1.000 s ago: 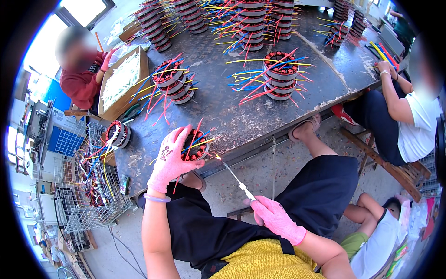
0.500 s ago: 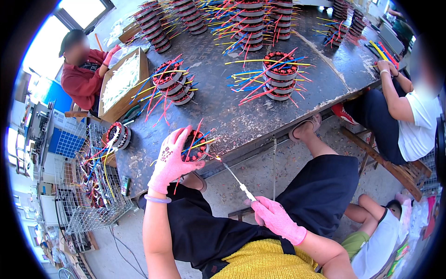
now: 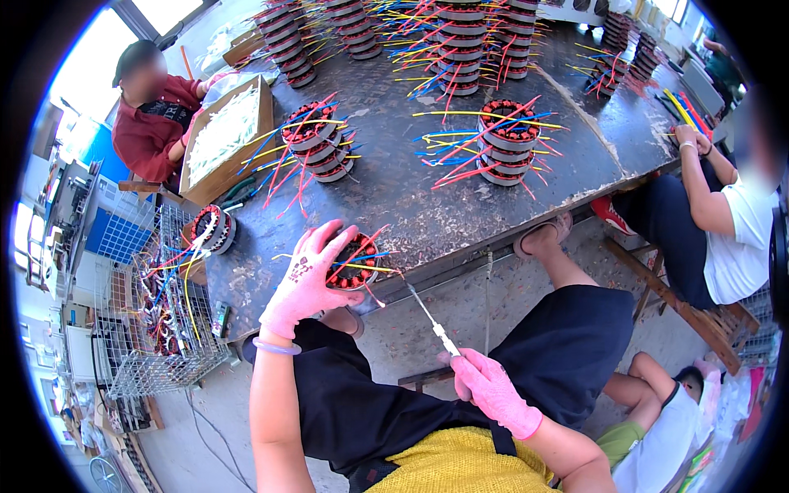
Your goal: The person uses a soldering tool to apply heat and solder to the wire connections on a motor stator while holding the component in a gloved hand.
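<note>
My left hand (image 3: 308, 275), in a pink glove, grips a round stator ring (image 3: 355, 264) with red windings and coloured wire leads, resting on the near edge of the dark worktable (image 3: 411, 189). My right hand (image 3: 489, 390), also in a pink glove, holds a thin white tool (image 3: 427, 314) whose metal tip points up toward the ring, ending just right of it. The tool hangs over the gap between the table edge and my lap.
Stacks of wired stator rings (image 3: 503, 148) (image 3: 316, 148) stand on the table, with taller piles (image 3: 460, 37) at the far side. A cardboard box (image 3: 226, 135) sits at the left. A wire basket (image 3: 156, 304) holds more rings. Other people sit at the left, right and lower right.
My hands and the tool have hardly moved. The view has shifted slightly.
</note>
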Demonstrator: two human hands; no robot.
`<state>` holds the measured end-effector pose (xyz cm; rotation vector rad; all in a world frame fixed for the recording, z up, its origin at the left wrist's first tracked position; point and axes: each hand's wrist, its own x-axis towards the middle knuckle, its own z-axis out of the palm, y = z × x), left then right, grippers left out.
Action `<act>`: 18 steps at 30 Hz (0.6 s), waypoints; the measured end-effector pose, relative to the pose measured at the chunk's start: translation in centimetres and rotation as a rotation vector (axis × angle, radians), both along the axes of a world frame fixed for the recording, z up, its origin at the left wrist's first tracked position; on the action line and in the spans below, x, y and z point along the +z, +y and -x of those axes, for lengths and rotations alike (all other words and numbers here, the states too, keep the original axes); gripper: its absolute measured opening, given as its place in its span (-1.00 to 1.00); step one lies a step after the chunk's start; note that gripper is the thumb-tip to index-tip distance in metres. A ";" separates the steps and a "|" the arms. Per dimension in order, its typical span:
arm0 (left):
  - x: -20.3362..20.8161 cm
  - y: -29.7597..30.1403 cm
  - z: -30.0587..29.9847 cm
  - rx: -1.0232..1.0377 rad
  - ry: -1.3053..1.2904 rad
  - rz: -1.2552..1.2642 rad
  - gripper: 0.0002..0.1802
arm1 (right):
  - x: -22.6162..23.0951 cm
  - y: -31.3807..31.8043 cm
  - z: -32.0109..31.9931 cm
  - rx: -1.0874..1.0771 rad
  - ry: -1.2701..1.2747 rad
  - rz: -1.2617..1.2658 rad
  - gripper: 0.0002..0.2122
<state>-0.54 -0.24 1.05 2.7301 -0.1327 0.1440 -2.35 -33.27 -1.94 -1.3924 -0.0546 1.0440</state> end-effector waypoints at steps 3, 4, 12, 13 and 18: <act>0.5 -0.2 -0.4 0.010 0.064 0.013 0.06 | 0.0 0.1 -0.2 0.011 -0.005 0.007 -0.68; 0.5 0.0 -0.4 -0.007 0.042 0.021 0.05 | 0.3 0.2 -0.2 0.013 -0.006 0.011 -0.68; -0.1 -0.1 -0.2 -0.021 -0.037 0.021 0.02 | 0.5 0.3 -0.1 0.022 -0.024 0.005 -0.67; 0.0 -0.1 -0.2 -0.016 -0.024 0.030 0.02 | 0.5 0.4 -0.2 0.021 -0.022 0.000 -0.67; 0.1 0.0 -0.2 -0.020 -0.011 0.043 0.03 | 0.7 0.4 -0.2 0.025 -0.018 0.010 -0.67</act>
